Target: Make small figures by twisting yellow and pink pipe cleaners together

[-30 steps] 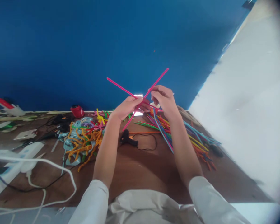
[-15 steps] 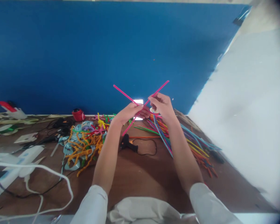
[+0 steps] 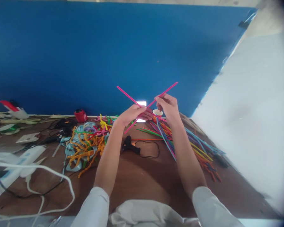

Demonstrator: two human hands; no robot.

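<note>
Where pink stems [image 3: 151, 103] cross, left fingers [image 3: 146, 117] tight; right fingers [image 3: 161, 101] pinched around one

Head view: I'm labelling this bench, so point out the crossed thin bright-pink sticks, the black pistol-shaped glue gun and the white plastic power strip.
Pink sticks [image 3: 127, 95], head view: one stick's upper-left arm.
Glue gun [image 3: 129, 145], head view: black body.
Power strip [image 3: 34, 154], head view: its far white end.
</note>
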